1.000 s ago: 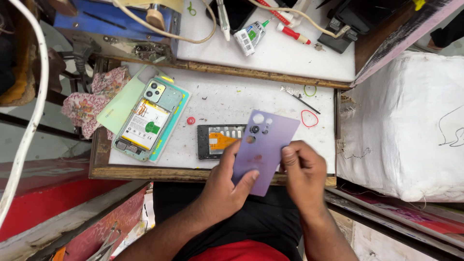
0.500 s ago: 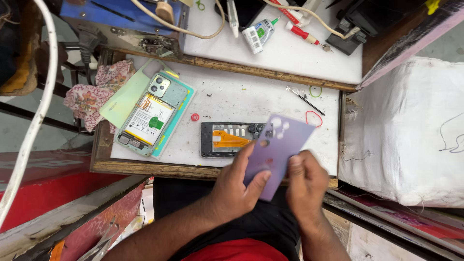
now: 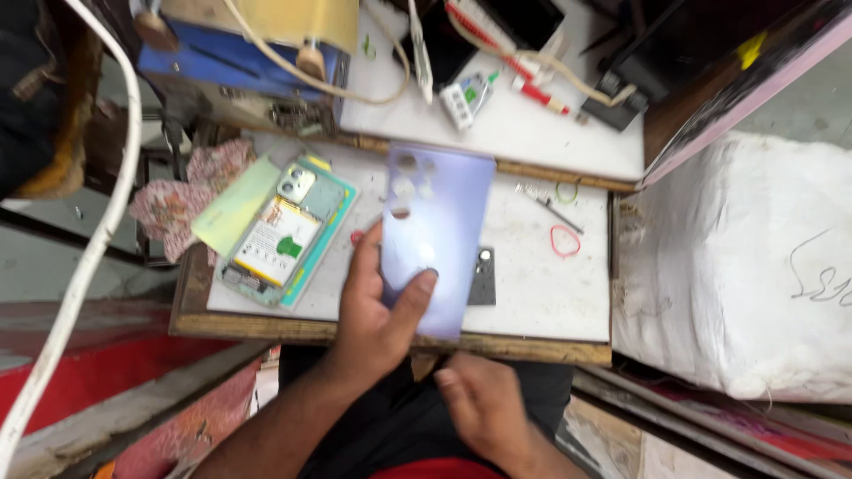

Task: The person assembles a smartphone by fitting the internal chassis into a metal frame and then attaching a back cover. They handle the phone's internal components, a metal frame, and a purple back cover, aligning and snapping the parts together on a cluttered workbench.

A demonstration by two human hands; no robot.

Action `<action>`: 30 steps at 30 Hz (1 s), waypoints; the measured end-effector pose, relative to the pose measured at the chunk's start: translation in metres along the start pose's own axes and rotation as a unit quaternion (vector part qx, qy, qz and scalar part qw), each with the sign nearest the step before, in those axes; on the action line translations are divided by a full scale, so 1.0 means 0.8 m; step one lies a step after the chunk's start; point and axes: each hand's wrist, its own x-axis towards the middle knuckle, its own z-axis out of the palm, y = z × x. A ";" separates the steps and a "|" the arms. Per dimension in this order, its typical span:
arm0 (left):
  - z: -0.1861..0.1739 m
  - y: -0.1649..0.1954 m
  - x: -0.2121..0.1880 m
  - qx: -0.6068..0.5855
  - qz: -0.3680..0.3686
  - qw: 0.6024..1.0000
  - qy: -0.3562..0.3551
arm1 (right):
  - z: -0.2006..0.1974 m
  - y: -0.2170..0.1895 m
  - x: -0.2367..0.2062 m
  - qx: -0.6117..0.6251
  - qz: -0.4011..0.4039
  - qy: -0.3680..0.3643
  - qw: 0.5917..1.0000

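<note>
Left hand [image 3: 377, 310]: grip closed on lilac back cover [image 3: 435, 235], raised off surface [image 3: 532, 293] | right hand [image 3: 484, 404]: open, empty | opened phone [image 3: 284, 235]: cover unfitted.

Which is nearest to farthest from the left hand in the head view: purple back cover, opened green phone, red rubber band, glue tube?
From the left hand:
1. Purple back cover, in its grip.
2. Opened green phone, to the left.
3. Red rubber band, to the right.
4. Glue tube, on the upper board.
</note>
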 end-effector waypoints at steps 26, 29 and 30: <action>-0.012 0.076 -0.022 0.483 0.246 0.798 -0.263 | -0.127 -0.024 0.057 -0.216 -0.143 0.085 0.962; -0.019 0.092 -0.019 0.486 0.217 0.784 -0.321 | -0.143 -0.025 0.064 -0.215 -0.214 -0.041 0.952; -0.022 0.095 -0.017 0.473 0.192 0.788 -0.345 | -0.149 -0.024 0.065 -0.187 -0.231 -0.094 0.950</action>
